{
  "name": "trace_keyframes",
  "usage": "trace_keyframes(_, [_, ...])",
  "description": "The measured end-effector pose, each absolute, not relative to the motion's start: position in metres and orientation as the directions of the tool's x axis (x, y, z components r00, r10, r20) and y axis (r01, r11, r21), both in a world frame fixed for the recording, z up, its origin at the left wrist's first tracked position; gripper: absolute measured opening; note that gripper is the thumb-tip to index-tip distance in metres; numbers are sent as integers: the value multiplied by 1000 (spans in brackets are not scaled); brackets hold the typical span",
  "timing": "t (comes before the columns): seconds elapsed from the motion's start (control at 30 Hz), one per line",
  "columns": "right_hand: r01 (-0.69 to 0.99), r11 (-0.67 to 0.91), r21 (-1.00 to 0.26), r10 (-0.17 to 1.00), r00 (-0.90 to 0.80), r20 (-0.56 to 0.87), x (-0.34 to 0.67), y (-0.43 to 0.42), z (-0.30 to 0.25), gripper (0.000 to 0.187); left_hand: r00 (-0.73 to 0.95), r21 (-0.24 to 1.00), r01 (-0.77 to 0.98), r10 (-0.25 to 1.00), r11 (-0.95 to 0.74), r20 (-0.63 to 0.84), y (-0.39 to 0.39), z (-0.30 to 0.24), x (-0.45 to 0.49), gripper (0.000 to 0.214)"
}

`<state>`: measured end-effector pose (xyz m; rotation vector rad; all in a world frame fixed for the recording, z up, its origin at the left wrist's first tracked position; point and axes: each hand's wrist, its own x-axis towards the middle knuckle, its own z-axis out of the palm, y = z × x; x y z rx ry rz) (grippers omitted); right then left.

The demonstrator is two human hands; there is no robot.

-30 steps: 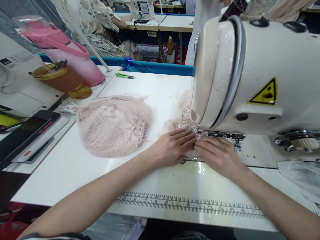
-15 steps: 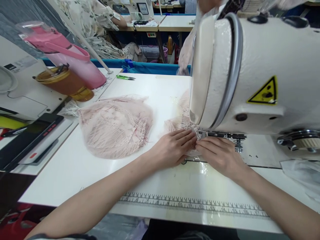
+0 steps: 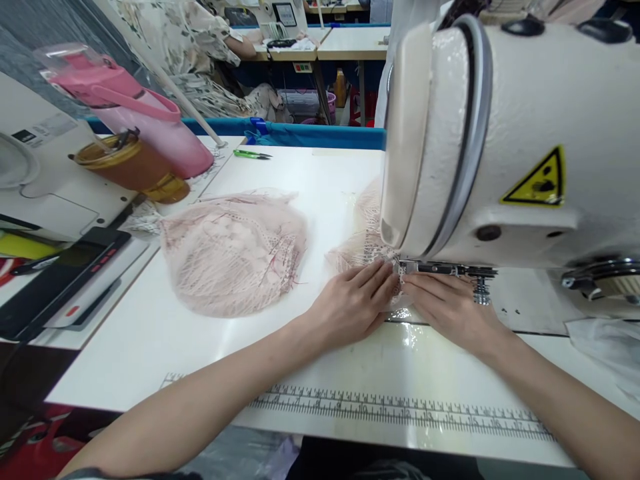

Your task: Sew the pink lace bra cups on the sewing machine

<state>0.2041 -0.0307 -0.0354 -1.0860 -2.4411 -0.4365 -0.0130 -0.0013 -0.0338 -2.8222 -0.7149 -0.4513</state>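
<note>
Pale pink lace fabric (image 3: 367,237) lies under the head of a white sewing machine (image 3: 530,120). My left hand (image 3: 350,300) rests flat on the lace, left of the presser foot area, its fingers stretched out and slightly apart. Just to the right, my right hand (image 3: 453,310) has its fingers pressed together on the edge of the lace, close to the metal attachment (image 3: 445,269). Its thumb is hidden, and both hands' fingertips are close together. The needle itself is hidden. A second pink lace piece (image 3: 235,253) with loose red threads lies to the left.
A printed ruler scale (image 3: 375,408) runs along the table's front. Green thread snips (image 3: 253,155) lie at the back. On the left stand a pink bottle (image 3: 150,120), an amber cup (image 3: 140,167) and a black device (image 3: 60,280). A person's arm (image 3: 240,48) shows behind.
The view has shifted slightly, with the machine appearing a little further right. Both hands stay on the lace near the attachment. Pink cloth and part of a hand behind the machine have left view.
</note>
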Motion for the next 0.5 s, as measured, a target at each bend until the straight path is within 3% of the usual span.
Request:
trace_keyframes(0.17, [742, 646, 180, 574, -628, 525, 206, -26, -30, 18, 843, -167, 487, 411, -857, 347, -2, -34, -12, 38])
trace_keyframes(0.5, [791, 609, 56, 681, -558, 474, 211, -25, -41, 19, 815, -115, 525, 460, -843, 352, -1, -33, -10, 36])
